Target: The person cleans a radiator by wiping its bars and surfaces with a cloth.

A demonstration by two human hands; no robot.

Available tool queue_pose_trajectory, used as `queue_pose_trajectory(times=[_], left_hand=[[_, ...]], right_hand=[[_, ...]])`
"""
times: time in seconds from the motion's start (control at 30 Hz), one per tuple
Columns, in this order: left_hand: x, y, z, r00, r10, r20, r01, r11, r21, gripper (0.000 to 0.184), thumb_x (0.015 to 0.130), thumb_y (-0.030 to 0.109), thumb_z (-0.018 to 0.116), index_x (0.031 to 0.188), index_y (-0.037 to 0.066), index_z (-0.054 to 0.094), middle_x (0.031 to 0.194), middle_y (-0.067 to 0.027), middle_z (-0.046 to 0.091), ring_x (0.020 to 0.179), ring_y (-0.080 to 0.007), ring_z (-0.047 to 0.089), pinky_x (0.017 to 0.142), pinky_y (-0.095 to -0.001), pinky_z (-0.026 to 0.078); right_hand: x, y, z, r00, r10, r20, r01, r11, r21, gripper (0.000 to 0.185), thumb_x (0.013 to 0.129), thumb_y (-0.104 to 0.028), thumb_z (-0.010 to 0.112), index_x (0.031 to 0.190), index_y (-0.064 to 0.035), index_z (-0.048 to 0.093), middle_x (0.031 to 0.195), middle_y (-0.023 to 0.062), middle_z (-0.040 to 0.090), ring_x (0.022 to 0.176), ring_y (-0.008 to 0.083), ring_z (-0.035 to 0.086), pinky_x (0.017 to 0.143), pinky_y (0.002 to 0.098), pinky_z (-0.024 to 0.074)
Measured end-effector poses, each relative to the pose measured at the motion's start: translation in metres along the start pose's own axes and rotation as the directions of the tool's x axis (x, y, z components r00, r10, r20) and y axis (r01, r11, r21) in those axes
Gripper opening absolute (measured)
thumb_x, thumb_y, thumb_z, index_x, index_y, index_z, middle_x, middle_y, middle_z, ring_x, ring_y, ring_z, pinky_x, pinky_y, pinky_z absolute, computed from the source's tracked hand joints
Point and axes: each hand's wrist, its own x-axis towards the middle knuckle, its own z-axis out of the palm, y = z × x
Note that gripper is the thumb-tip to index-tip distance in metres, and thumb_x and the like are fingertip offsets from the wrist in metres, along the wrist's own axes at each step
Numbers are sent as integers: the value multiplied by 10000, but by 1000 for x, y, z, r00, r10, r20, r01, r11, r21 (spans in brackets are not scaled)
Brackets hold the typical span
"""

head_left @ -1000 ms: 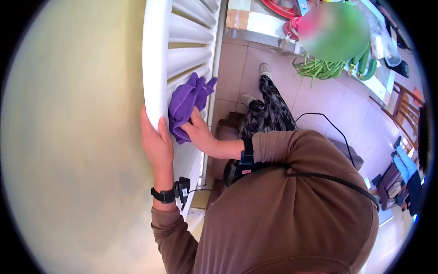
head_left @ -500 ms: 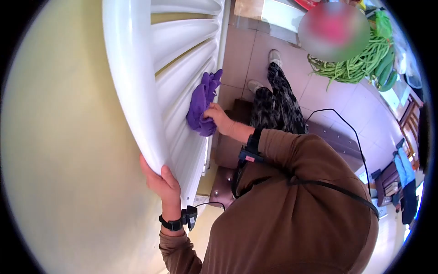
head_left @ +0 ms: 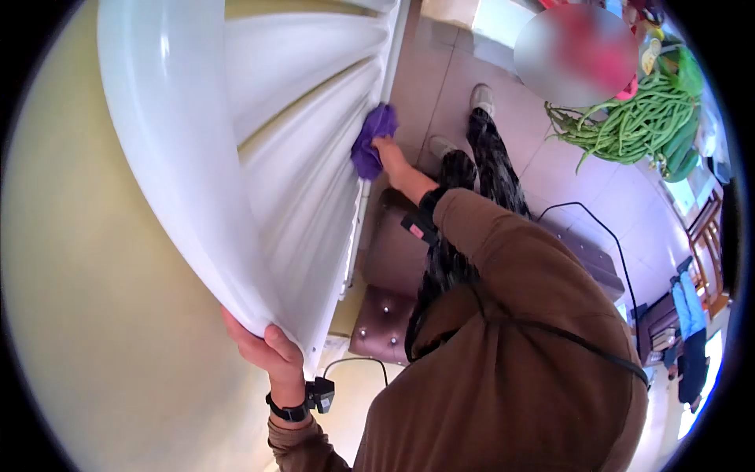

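Observation:
A white slatted radiator [head_left: 307,94] stands along the wall, with a thick rounded top rail [head_left: 161,134]. My left hand [head_left: 266,346] is wrapped round the near end of that rail, thumb on the front and fingers behind. In my right hand [head_left: 391,163] a crumpled purple cloth [head_left: 373,141] is bunched up. The cloth lies against the lower ends of the slats, by the bottom rail [head_left: 392,59]. My right fingertips are partly hidden in its folds.
A brown tufted bench [head_left: 381,318] stands below the radiator's near end. Farther off are long green beans [head_left: 629,130] and a wooden chair [head_left: 708,244]. A black cable [head_left: 621,244] hangs beside my body. The yellowish wall [head_left: 94,315] runs behind the radiator.
My right hand has moved the cloth away from me, farther along the slats to their lower ends. The view has shifted closer to the radiator. My left hand still holds the rail's end.

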Motion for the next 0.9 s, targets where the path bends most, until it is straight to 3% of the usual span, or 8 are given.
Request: queue_pose_trajectory(times=[0.1, 0.13, 0.27, 0.33, 0.5, 0.6, 0.77, 0.9], left_hand=[[0, -5, 0, 998, 47, -46, -43, 995, 91, 674, 922, 435, 394, 1318, -99, 285, 1234, -249, 458, 1096, -333, 496, 919, -391, 386], [1, -4, 1, 998, 45, -41, -42, 998, 55, 663, 925, 427, 395, 1315, -99, 292, 1238, -249, 456, 1100, -332, 492, 924, -391, 382], [3, 1, -4, 998, 62, -7, -61, 993, 99, 601, 930, 384, 407, 1312, -72, 320, 1257, -236, 451, 1108, -329, 496, 929, -380, 382], [4, 5, -4, 999, 53, -9, -52, 996, 66, 568, 929, 355, 417, 1312, -56, 331, 1256, -227, 458, 1104, -330, 503, 922, -374, 389], [10, 2, -1, 983, 182, -39, -180, 983, 37, 473, 915, 226, 464, 1317, 1, 353, 1213, -225, 499, 1056, -368, 538, 877, -382, 430], [10, 6, -2, 985, 162, -62, -161, 987, 22, 464, 910, 240, 487, 1313, 44, 368, 1197, -210, 513, 1032, -382, 542, 835, -410, 453], [13, 3, -4, 983, 173, -59, -175, 984, -20, 451, 928, 324, 433, 1304, 79, 383, 1190, -192, 525, 991, -390, 553, 786, -441, 466], [11, 4, -12, 980, 188, -70, -193, 979, -65, 448, 932, 323, 418, 1309, 83, 382, 1195, -198, 521, 929, -399, 574, 750, -455, 475]], right_hand=[[-25, -31, 8, 998, 23, 53, -27, 996, 80, 565, 825, -285, 520, 1303, -27, 366, 1128, 133, 541, 1016, 256, 510, 922, 324, 375], [11, -3, 3, 998, -33, 61, 40, 992, -117, 616, 842, -325, 513, 1358, -61, 304, 1202, 116, 494, 1079, 250, 480, 914, 348, 398], [18, 14, 17, 987, -150, 55, 159, 954, -254, 589, 845, -346, 513, 1353, -111, 332, 1219, 80, 482, 1122, 238, 452, 848, 389, 442], [1, 6, 20, 994, -15, 112, 22, 998, -66, 572, 841, -363, 517, 1348, -158, 346, 1259, 61, 447, 1129, 245, 443, 794, 423, 466], [-82, 14, 42, 959, -65, 276, 51, 997, 58, 536, 831, -372, 511, 1303, -155, 383, 1334, 64, 324, 1120, 234, 429, 755, 409, 476], [-150, 9, 67, 973, -148, 174, 146, 989, 23, 539, 831, -370, 513, 1301, -143, 382, 1336, 54, 306, 1120, 232, 429, 753, 400, 480], [-245, -15, 93, 925, -221, 308, 210, 975, 70, 572, 836, -372, 523, 1328, -128, 360, 1371, 55, 254, 1159, 248, 414, 804, 419, 477], [-325, -38, 95, 845, -266, 464, 265, 962, 68, 434, 884, -267, 481, 1288, -132, 401, 1267, 40, 432, 1147, 218, 440, 851, 425, 451]])
